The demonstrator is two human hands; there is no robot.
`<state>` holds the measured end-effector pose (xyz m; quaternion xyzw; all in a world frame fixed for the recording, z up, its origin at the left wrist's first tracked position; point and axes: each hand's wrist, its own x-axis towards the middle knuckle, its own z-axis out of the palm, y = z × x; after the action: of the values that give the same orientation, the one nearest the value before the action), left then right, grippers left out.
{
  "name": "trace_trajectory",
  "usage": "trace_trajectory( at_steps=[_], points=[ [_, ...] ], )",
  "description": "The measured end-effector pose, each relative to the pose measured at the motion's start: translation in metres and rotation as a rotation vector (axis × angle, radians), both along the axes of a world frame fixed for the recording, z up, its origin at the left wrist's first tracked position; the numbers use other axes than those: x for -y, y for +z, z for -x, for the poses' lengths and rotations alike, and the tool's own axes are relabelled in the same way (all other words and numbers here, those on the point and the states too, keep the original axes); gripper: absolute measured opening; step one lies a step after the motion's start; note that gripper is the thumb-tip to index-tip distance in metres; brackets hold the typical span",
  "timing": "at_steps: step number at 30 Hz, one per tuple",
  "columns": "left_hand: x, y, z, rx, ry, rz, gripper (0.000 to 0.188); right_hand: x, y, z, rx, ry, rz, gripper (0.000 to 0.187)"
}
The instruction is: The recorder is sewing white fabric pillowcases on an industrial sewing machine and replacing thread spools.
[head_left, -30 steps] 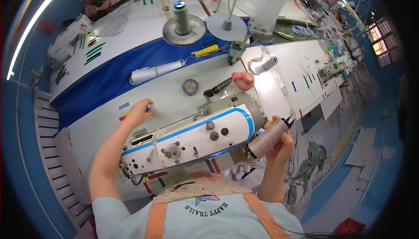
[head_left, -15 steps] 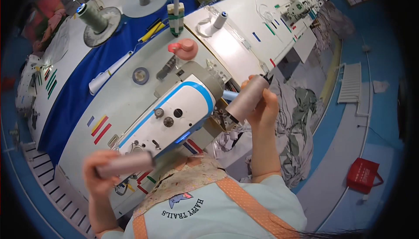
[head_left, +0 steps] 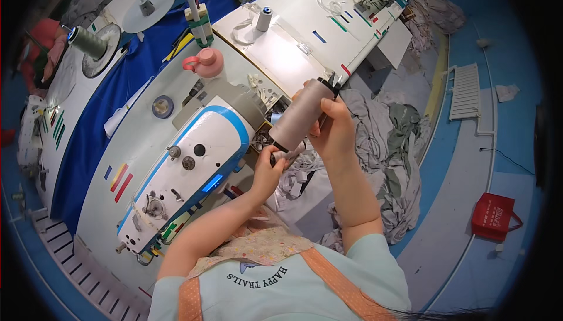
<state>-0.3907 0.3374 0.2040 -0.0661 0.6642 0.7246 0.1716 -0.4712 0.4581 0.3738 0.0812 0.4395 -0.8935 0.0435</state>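
Observation:
My right hand (head_left: 335,124) is wrapped round a large spool of greyish-pink thread (head_left: 300,112), held up tilted in front of my chest. A dark pointed tool, perhaps thread snips (head_left: 334,83), sticks out by the spool's upper end; how it is held I cannot make out. Just under that spool, my left hand (head_left: 267,175) grips a second thread spool (head_left: 291,153) of like colour, mostly hidden by the first. Left of both hands stands the white and blue sewing machine (head_left: 190,156), its small screen lit.
A pink lidded bottle (head_left: 208,63) and a roll of tape (head_left: 163,107) stand on the machine table (head_left: 97,203). Grey fabric (head_left: 381,162) is heaped to my right. Behind are a green thread cone (head_left: 88,42) and a white spool (head_left: 264,19). A red bag (head_left: 491,218) lies far right.
My left hand has swung right with its spool, from over the machine's near end to below the other spool. My right hand has shifted a little left and up. The whole view has shifted too.

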Motion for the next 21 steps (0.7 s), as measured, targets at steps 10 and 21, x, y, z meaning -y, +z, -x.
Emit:
trace_trajectory(
  at_steps=[10,21],
  points=[
    [-0.044,-0.071,0.075,-0.062,-0.18,0.079,0.032,-0.008,-0.01,-0.021,0.1,-0.093,0.029,0.046],
    [0.018,0.048,-0.009,-0.462,-0.328,0.272,0.02,0.008,-0.012,-0.03,0.081,0.007,-0.024,0.048]
  ],
)
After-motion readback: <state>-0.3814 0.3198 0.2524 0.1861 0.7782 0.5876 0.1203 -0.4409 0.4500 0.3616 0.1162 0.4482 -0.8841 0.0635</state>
